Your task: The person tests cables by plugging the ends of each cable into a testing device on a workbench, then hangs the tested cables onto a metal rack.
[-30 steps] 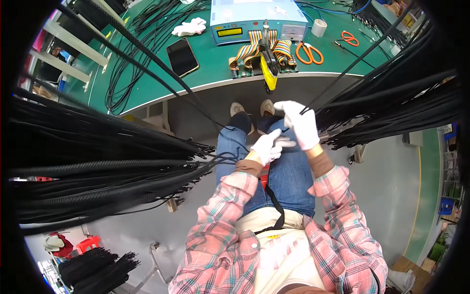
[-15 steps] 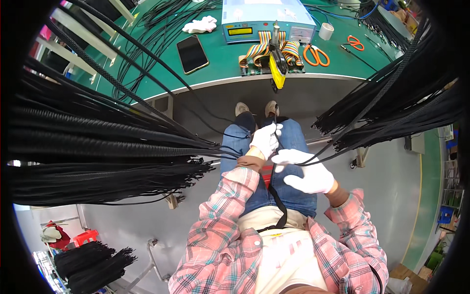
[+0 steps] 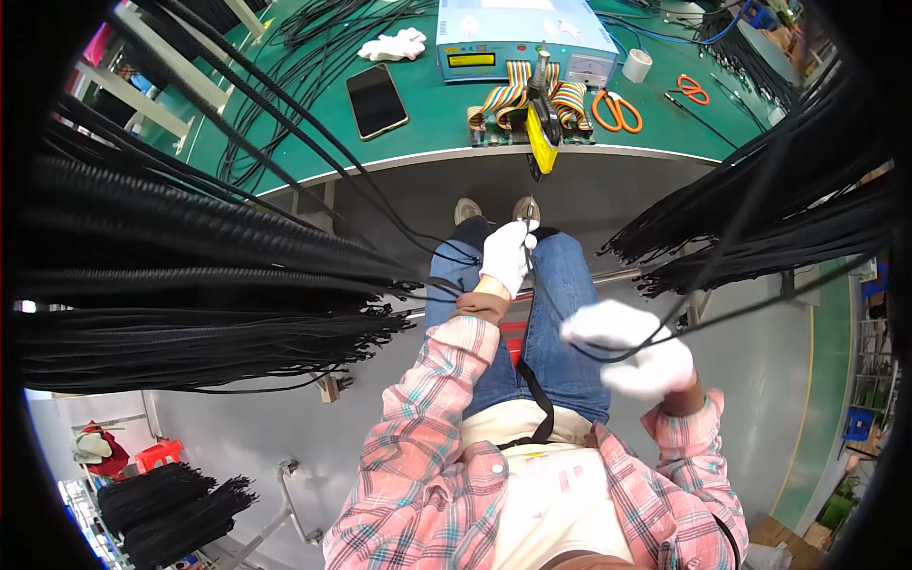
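My left hand (image 3: 508,255), in a white glove, is above my knees, with thumb and fingers closed round a thin black cable (image 3: 546,296). The cable's narrow tip points up past the fingertips toward the table. From there the cable curves down to my right hand (image 3: 635,350), also white-gloved, over my right thigh. Motion smears this hand; its fingers point left, with the thumb lower and apart. The cable crosses in front of or between its fingers, which I cannot tell, then rises to the right. A hanging bundle of black cables (image 3: 190,323) ends beside my left wrist.
Another cable bundle (image 3: 760,209) hangs at right. On the green table (image 3: 313,157) are a blue tester box (image 3: 522,43), ribbon cables (image 3: 573,103), a yellow-and-black clamp-like part (image 3: 541,138), a phone (image 3: 376,101), orange-handled scissors (image 3: 617,111), a tape roll (image 3: 637,65) and a spare glove (image 3: 392,45).
My right hand has moved right and down, away from the left hand, and the cable between them now runs in a wider curve. My left hand has shifted slightly up and left.
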A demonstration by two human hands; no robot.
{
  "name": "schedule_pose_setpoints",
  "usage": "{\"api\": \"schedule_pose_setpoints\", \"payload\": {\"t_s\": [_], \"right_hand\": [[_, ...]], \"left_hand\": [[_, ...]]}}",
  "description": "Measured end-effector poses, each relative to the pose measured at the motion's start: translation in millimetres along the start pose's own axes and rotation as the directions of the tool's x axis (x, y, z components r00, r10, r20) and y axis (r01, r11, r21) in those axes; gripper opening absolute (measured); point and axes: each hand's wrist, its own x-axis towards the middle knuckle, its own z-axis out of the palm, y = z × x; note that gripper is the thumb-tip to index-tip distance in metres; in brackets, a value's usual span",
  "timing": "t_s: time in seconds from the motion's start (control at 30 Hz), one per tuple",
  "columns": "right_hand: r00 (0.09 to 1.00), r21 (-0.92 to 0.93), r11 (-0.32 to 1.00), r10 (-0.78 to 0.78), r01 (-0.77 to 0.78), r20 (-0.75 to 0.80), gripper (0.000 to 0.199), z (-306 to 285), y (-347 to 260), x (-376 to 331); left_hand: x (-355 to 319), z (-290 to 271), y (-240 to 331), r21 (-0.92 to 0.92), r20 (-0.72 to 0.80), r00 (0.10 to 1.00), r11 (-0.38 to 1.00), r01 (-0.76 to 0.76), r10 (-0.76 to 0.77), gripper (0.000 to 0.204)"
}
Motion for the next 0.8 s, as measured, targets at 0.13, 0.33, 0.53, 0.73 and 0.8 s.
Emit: {"api": "schedule_pose_setpoints", "payload": {"t_s": [0.13, 0.33, 0.53, 0.73, 0.8], "right_hand": [[0.914, -0.453, 0.855, 0.055, -0.251, -0.403, 0.029, -5, 61, 34], [0.771, 0.359, 0.911, 0.376, -0.204, -0.515, 0.028, 9, 117, 83], [0.752, 0.651, 0.749, 0.357, 0.125, -0.555, 0.026, -5, 115, 100], [0.627, 0.731, 0.671, 0.516, 0.128, -0.583, 0.024, -28, 116, 107], [0.606, 0.653, 0.756, 0.497, 0.049, -0.621, 0.024, -30, 113, 108]], "left_hand": [[-21, 17, 13, 0.105, -0.003, 0.99, 0.985, -0.137, 0.138, 0.023], [-47, 39, 37, 0.277, -0.037, 0.974, 0.939, -0.205, 0.223, 0.022], [-29, 39, 65, 0.366, -0.021, 0.904, 0.845, -0.391, 0.427, 0.02], [7, 34, 98, 0.107, -0.054, 0.923, 0.921, -0.374, 0.381, 0.021], [15, 32, 102, 0.016, -0.05, 0.931, 0.932, -0.362, 0.363, 0.022]]}}
